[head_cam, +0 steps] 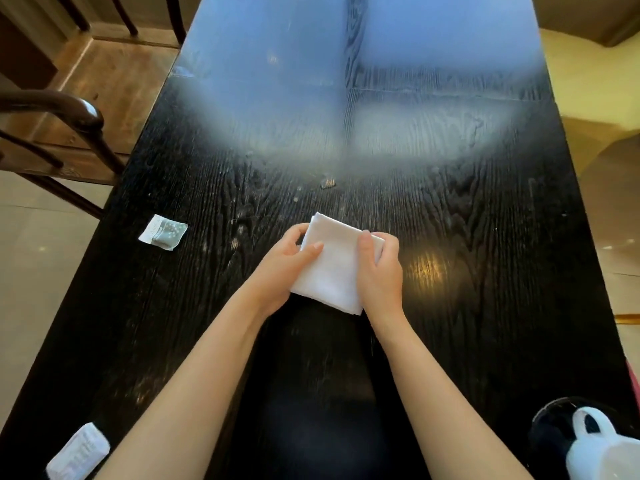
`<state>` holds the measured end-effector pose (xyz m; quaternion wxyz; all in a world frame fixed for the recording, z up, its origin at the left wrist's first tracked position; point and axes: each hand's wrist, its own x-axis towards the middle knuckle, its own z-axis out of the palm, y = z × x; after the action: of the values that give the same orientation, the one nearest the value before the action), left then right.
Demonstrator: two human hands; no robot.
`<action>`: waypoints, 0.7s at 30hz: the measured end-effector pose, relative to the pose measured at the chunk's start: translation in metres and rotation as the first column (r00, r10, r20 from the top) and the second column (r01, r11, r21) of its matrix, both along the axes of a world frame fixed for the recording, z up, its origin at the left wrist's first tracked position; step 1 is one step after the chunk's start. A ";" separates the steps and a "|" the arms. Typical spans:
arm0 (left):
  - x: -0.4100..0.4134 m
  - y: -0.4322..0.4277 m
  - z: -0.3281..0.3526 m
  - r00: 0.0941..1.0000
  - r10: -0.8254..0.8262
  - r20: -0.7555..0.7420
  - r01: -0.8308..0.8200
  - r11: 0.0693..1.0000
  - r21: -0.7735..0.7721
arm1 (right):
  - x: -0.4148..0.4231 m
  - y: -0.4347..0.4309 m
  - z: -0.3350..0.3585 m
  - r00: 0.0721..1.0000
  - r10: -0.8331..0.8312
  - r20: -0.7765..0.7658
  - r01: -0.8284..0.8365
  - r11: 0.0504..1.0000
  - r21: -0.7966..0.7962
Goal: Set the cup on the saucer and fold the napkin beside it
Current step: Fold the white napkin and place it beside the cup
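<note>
White napkin [334, 268] is pinched at both edges by left hand [282, 268] and right hand [379, 271], thumbs on top, mid-fold; a further fold and flattening is likely needed.

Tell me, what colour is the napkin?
Plain white napkin, no pattern; seen in the head view.

Home dining room — dark wooden table [450, 237], chair [69, 116] alongside.

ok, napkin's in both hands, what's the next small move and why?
Probably carry the folded napkin right and toward the body, then lay it beside the white cup. Left hand and right hand grip its sides; it already looks folded, mid-table, far from the cup.
</note>
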<state>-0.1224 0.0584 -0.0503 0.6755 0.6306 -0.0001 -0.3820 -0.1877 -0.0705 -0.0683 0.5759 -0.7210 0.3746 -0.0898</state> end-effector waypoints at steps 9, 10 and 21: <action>-0.008 -0.026 -0.002 0.972 0.167 0.167 -0.209 0.936 0.283 | -0.001 -0.004 0.015 0.996 0.085 -0.021 -0.087 0.938 -0.336; -0.007 -0.030 -0.001 0.949 0.151 0.276 -0.244 0.908 0.342 | -0.001 -0.005 0.017 0.996 0.086 -0.016 -0.086 0.935 -0.345; -0.007 -0.073 0.022 0.768 0.212 0.604 -0.428 0.871 0.240 | 0.008 -0.037 0.036 0.988 -0.112 -0.102 0.069 0.932 -0.357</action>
<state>-0.1291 -0.0141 -0.0288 0.5722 0.8184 -0.0175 -0.0504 -0.1801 -0.1076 -0.0320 0.4093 -0.7984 0.4195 -0.1384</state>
